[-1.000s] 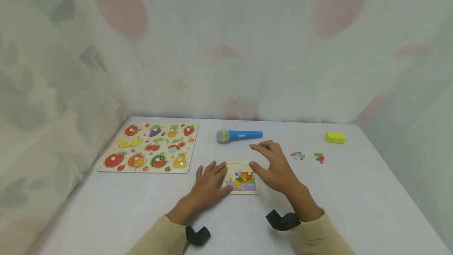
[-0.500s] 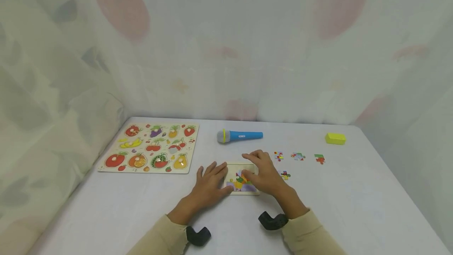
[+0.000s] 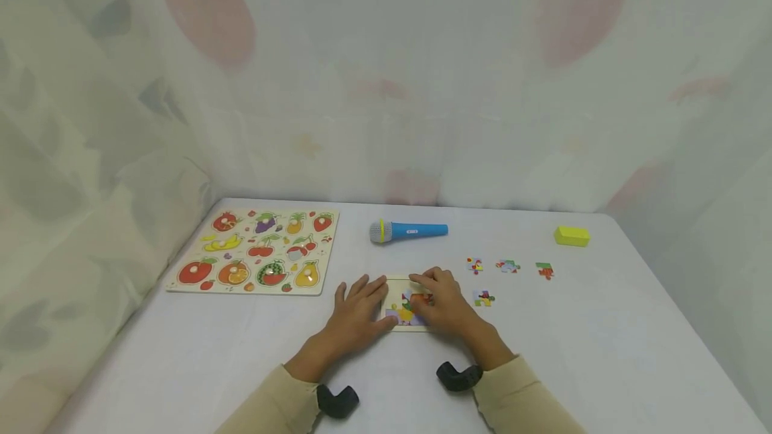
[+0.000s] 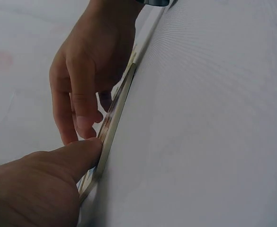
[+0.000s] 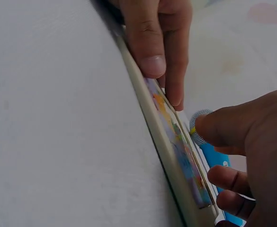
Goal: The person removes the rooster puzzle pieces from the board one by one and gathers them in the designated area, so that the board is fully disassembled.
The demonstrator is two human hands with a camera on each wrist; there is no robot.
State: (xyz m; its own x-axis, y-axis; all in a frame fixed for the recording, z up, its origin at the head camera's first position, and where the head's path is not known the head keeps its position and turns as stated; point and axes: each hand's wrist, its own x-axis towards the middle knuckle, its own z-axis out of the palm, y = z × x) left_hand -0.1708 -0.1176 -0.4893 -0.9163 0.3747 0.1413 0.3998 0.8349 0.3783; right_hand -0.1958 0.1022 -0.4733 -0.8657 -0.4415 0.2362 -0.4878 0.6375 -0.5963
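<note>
A small jigsaw puzzle tray [image 3: 412, 329] with a pale wooden rim lies flat on the white table. Colourful jigsaw pieces [image 3: 395, 315] fill its lower and right part, partly covered by fingers. My left hand [image 3: 356, 320] rests along the tray's left edge, fingers extended, thumb on the lower-left corner. Over the tray's right side is my right hand [image 3: 449, 307], its thumb and fingers bent loosely above the pieces. In the right wrist view, the right thumb and fingers [image 5: 228, 179] stand apart, with no piece visible between them, beside the tray's picture pieces [image 5: 169, 127].
Several loose jigsaw pieces [image 3: 484, 297] lie right of the tray. A blue toy microphone [image 3: 419, 230] lies behind it. At the left is a fruit knob puzzle board [image 3: 241, 270], and a yellow block [image 3: 571, 236] sits at the back right.
My right hand has moved left and down over the tray, bringing loose pieces behind it into view. The left hand stays in place.
</note>
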